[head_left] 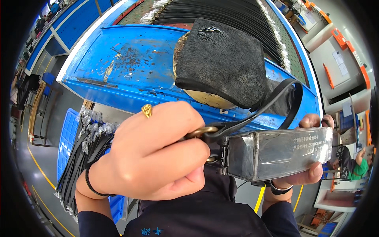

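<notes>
My left hand [158,150] is closed in front of me, its fingers pinching a brass-coloured metal ring or buckle [205,131] at the end of a black strap [272,103]. From there the strap rises to the right, loops over and drops behind a hand-held box. That box [280,154] is rectangular with dark, glossy, see-through-looking sides. My right hand [314,168] grips its far right end, thumb below and fingertips above. The box's narrow left end, with a small metal fitting [223,158], sits close beside the buckle; whether they touch is hard to tell.
A dark cloth [225,63] covers a rounded block on the stained blue bench [130,59]. Behind it lie rows of black straps [213,14] with plastic-wrapped ends. More straps [85,158] hang in a bundle at left, by a blue crate [67,138]. People work at the far right.
</notes>
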Demonstrator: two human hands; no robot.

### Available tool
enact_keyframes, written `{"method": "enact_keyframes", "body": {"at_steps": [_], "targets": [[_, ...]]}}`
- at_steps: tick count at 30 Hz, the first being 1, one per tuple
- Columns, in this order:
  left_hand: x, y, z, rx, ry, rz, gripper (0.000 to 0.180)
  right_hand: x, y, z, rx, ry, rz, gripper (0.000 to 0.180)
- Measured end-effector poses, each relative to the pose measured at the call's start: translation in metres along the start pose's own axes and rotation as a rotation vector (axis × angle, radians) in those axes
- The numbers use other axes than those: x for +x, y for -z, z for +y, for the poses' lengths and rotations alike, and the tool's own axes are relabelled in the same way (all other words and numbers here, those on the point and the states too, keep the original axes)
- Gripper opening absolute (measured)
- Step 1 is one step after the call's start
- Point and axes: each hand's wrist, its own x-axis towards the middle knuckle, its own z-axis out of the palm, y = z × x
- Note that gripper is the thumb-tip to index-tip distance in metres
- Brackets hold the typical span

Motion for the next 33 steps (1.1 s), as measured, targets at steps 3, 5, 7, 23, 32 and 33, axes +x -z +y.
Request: {"method": "enact_keyframes", "body": {"at_steps": [3,5,7,23,32,33], "targets": [[0.002,0.002,-0.004,-0.005,-0.060,-0.038,0.021,0.002,0.003,0.000,0.018,-0.025,0.007,0.090],[0.002,0.002,-0.006,-0.010,-0.100,-0.052,0.020,0.001,0.001,0.000,0.026,-0.029,0.008,0.089],[0.002,0.001,-0.006,-0.001,-0.117,-0.053,0.019,0.001,0.001,0.000,0.028,-0.011,-0.007,0.087],[0.005,0.004,-0.002,-0.036,0.106,-0.037,0.019,0.001,0.023,0.012,0.317,0.230,-0.348,0.071],[-0.007,0.012,-0.013,0.017,0.086,0.025,0.015,0.026,0.035,-0.006,0.888,0.000,-0.303,0.055],[-0.011,0.012,-0.014,0.046,0.124,0.082,0.015,0.035,0.057,-0.001,0.822,0.032,-0.292,0.052]]}}
